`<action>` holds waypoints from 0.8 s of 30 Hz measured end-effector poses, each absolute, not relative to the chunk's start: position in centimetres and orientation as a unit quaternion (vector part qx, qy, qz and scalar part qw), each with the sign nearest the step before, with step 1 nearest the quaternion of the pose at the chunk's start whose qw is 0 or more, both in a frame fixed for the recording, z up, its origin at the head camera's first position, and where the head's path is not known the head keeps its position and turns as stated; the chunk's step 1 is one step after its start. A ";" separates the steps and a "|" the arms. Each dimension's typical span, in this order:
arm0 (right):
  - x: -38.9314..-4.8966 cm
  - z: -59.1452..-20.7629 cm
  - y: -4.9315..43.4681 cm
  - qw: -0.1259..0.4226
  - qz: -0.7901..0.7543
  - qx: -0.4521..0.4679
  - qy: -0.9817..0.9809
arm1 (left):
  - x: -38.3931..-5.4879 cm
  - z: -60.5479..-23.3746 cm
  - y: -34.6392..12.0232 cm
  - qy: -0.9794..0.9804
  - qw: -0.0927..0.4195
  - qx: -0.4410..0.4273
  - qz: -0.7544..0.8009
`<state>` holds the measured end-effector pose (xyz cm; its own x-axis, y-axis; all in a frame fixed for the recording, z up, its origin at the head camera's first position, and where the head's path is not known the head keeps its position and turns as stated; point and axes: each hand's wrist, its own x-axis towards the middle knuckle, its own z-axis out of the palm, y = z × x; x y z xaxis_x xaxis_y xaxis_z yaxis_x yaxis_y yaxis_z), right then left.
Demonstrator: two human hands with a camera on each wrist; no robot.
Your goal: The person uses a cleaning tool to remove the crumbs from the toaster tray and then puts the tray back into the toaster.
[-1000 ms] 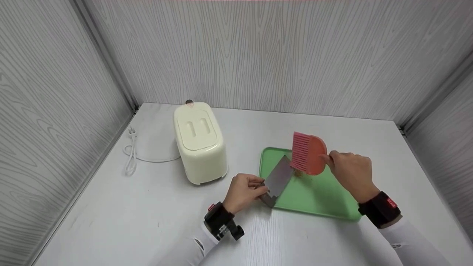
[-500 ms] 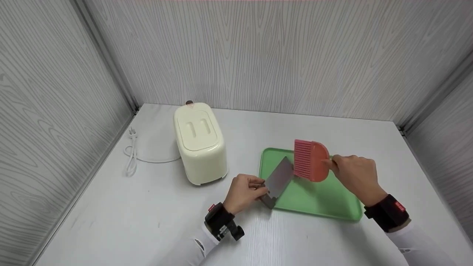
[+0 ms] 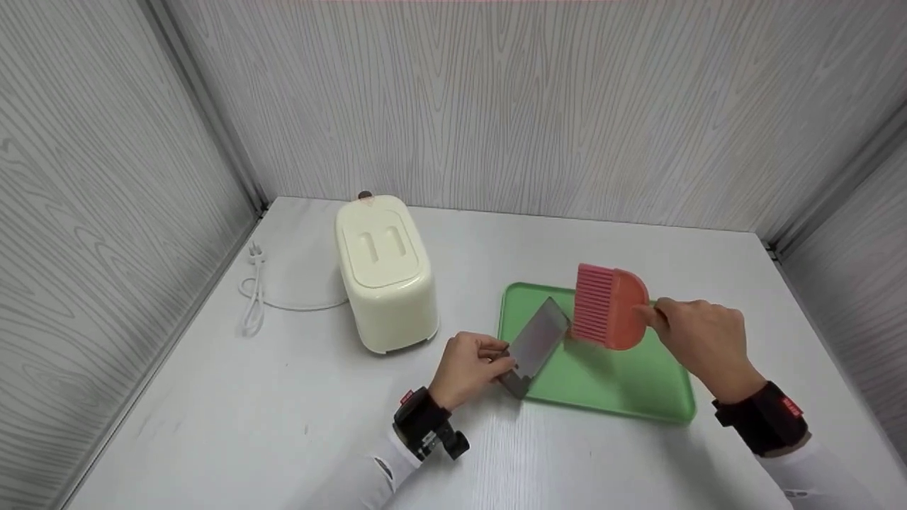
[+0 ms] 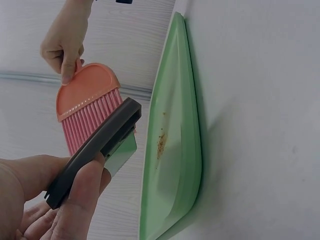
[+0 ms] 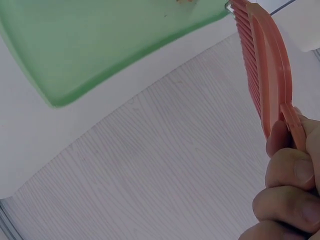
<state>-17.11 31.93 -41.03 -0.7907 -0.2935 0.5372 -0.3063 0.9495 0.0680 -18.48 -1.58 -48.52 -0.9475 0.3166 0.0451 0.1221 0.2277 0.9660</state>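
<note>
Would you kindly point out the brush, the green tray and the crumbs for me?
Brush [image 3: 625,309]: head view, on its orange body beside the bristles.
Green tray [image 3: 623,384]: head view, on its bare floor.
Crumbs [image 4: 161,143]: left wrist view, on the densest brown patch.

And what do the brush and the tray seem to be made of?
Brush: probably plastic, smooth orange body with a soft sheen; its separate pink bristles look synthetic.
Tray: likely moulded plastic, even green with rounded corners and low rim, though coated metal is possible.

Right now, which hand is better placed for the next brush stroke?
Likely the right hand: it holds the brush, bristles toward the sheet, above the tray; the left hand holds the sheet.
</note>
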 end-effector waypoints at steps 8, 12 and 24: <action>-16.7 -41.1 29.9 0.343 0.014 0.196 -0.919 | -18.3 -48.4 -1.6 0.782 0.075 0.148 0.600; -16.7 -41.2 28.9 0.343 0.039 0.189 -0.919 | -18.3 -48.3 -1.7 0.784 0.078 0.152 0.597; -16.0 -42.0 27.8 0.315 0.013 0.216 -0.924 | -18.4 -48.2 -1.7 0.790 0.081 0.143 0.591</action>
